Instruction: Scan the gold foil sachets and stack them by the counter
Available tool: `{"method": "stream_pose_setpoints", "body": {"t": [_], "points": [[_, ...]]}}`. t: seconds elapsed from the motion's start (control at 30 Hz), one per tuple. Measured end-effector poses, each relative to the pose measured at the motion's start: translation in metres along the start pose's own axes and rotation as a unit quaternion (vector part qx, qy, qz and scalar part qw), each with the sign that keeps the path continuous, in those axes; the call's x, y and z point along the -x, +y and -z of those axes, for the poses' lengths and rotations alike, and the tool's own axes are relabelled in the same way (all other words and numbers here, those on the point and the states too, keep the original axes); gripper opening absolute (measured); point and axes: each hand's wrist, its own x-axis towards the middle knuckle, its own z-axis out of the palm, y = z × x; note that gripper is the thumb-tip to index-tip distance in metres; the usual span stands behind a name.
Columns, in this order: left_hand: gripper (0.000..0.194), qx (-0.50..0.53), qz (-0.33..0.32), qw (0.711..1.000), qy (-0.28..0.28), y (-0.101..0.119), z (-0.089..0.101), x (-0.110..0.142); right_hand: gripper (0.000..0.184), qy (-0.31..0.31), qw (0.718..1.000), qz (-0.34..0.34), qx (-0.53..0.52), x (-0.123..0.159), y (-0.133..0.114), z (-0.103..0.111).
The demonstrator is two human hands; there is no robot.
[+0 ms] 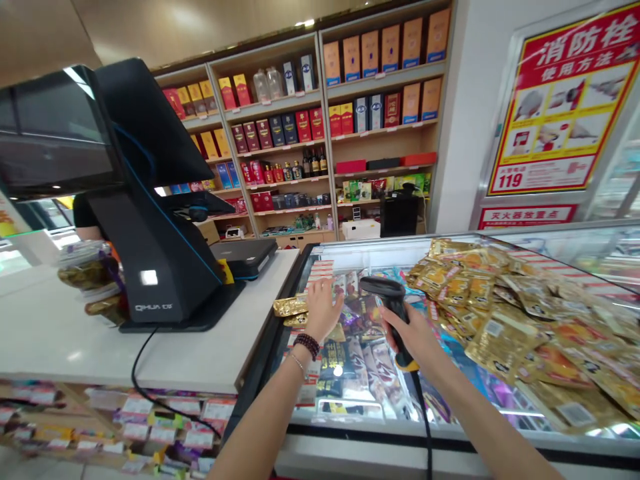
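My right hand (pixel 413 330) is wrapped round the handle of a black barcode scanner (pixel 384 288), held above the glass top of a display freezer. The scanner's cable hangs down toward me. Palm down, my left hand (pixel 323 308) is over the left part of the glass with its fingers stretched forward. Beside its outer edge lie some gold packets (pixel 291 307), partly covered by the hand; whether it touches them I cannot tell. A large heap of gold foil packets (pixel 505 307) covers the right side of the glass.
The freezer (pixel 350 433) holds colourful wrapped goods under its glass. Left of it, a white counter (pixel 200 357) bears a black checkout terminal (pixel 160 267), a flat black device (pixel 245 257) and stacked jars (pixel 93 277). Shelves (pixel 325 93) of boxes and bottles stand behind.
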Motion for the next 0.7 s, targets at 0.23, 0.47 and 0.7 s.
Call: {"method": "stream_pose_setpoints", "body": {"t": [0.23, 0.47, 0.7], "points": [[0.03, 0.197, -0.121, 0.97, -0.074, 0.101, -0.059, -0.009, 0.039, 0.077, 0.997, 0.011, -0.013, 0.009, -0.012, 0.056], [0.039, 0.239, -0.17, 0.944, -0.153, 0.2, -0.113, -0.012, 0.041, 0.179, 0.983, 0.023, -0.022, 0.022, -0.017, 0.125], [0.039, 0.125, -0.105, 0.965, -0.203, 0.229, -0.14, -0.017, 0.041, 0.221, 0.975, 0.021, -0.012, 0.03, -0.005, 0.165]]}}
